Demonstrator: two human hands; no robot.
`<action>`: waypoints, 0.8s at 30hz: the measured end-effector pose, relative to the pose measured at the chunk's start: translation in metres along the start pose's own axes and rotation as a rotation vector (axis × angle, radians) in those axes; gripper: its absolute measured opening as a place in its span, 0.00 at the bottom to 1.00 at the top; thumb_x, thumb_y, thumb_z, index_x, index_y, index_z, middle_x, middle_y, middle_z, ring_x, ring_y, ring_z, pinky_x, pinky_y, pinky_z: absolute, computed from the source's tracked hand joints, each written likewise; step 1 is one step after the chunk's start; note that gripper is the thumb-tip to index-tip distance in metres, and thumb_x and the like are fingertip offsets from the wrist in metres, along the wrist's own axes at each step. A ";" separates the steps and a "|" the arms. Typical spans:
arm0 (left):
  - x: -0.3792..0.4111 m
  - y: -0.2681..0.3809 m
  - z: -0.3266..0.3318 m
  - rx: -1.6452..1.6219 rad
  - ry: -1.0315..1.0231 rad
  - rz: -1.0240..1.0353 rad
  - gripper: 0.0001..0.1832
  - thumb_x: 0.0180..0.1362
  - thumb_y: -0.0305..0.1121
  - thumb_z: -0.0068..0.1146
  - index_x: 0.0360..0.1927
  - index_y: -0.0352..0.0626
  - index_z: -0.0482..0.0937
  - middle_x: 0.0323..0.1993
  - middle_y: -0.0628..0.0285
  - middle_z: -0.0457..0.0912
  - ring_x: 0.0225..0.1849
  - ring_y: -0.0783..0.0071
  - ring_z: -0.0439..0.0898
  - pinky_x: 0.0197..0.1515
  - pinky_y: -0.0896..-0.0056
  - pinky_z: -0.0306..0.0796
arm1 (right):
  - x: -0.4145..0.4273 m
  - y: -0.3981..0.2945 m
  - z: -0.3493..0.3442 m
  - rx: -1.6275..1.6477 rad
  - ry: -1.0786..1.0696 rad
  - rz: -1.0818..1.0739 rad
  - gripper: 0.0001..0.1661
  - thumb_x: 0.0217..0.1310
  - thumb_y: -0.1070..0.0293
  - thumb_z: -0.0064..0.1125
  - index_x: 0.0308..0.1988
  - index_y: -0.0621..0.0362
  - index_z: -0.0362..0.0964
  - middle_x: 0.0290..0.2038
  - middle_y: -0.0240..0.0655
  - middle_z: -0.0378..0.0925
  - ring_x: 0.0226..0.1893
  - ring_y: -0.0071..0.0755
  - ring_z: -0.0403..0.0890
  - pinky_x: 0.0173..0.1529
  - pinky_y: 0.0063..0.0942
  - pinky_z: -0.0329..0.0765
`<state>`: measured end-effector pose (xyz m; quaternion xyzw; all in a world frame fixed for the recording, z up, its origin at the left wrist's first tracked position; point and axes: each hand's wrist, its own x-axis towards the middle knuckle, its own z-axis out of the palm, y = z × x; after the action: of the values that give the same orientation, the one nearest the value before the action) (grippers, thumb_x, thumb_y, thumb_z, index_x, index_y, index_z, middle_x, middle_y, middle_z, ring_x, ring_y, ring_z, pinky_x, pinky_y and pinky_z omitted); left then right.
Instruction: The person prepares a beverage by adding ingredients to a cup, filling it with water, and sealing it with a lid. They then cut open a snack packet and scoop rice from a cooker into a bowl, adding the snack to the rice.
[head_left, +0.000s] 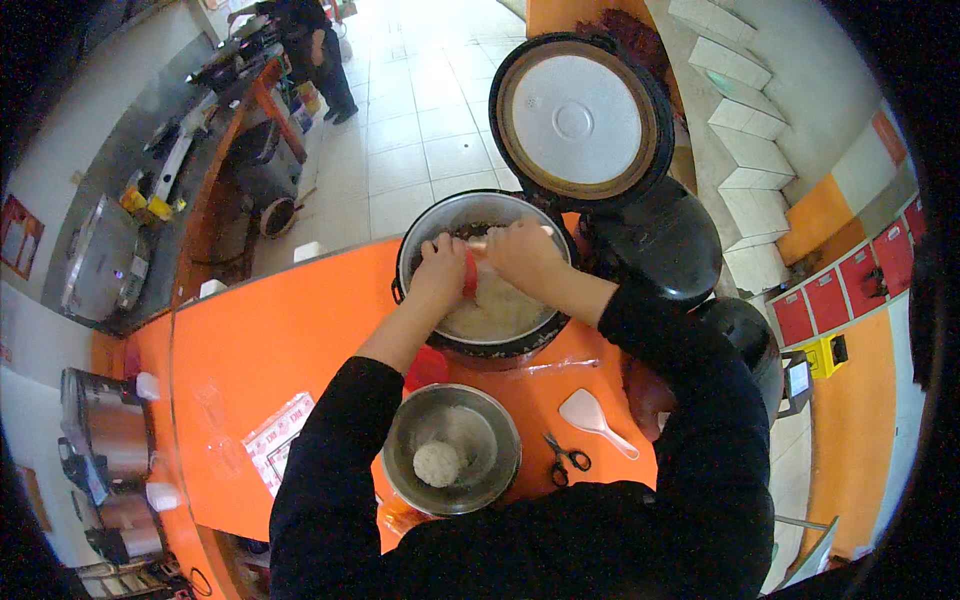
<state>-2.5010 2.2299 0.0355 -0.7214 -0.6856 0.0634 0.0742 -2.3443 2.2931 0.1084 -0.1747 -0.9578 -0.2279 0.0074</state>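
Observation:
Both hands are inside a large round rice cooker pot (491, 319) whose bottom is covered with pale cooked rice. My left hand (442, 271) grips a red cup or bowl (470, 273), its opening hidden. Close to its right, my right hand (523, 253) is closed around a pale handle (477, 245); the tool's far end is hidden. The cooker's lid (581, 118) stands open behind the pot. Nearer my body, a steel bowl (480, 491) holds a round ball of rice (436, 463). A red plastic cup (426, 367) sits between pot and bowl.
A white rice paddle (583, 412) and black-handled scissors (570, 459) lie right of the bowl on the orange table (300, 307). A printed packet (277, 439) lies to the left. Black rounded appliances (660, 240) stand at right. A person (319, 56) stands by the far counter.

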 end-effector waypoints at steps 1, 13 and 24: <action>-0.004 -0.005 0.004 -0.010 -0.001 -0.009 0.40 0.34 0.39 0.70 0.50 0.31 0.63 0.48 0.47 0.66 0.48 0.51 0.65 0.53 0.57 0.62 | 0.000 0.001 -0.037 0.045 -0.088 0.140 0.09 0.54 0.67 0.49 0.33 0.53 0.77 0.23 0.32 0.79 0.29 0.35 0.81 0.31 0.32 0.73; 0.012 0.012 -0.039 -0.314 -0.341 -0.061 0.48 0.26 0.42 0.74 0.51 0.27 0.63 0.52 0.41 0.64 0.54 0.40 0.66 0.56 0.54 0.65 | -0.002 0.027 0.009 0.339 -0.286 0.285 0.15 0.48 0.55 0.60 0.31 0.54 0.80 0.29 0.39 0.81 0.32 0.42 0.82 0.33 0.38 0.77; 0.016 0.009 -0.038 -0.405 -0.381 -0.209 0.51 0.27 0.48 0.72 0.54 0.27 0.63 0.53 0.41 0.66 0.61 0.44 0.60 0.59 0.50 0.61 | 0.008 0.036 0.009 0.475 -0.238 0.050 0.19 0.47 0.50 0.60 0.31 0.54 0.78 0.28 0.43 0.79 0.31 0.47 0.80 0.36 0.42 0.76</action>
<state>-2.4836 2.2443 0.0709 -0.6221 -0.7565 0.0519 -0.1952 -2.3389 2.3294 0.1168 -0.2171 -0.9740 0.0256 -0.0586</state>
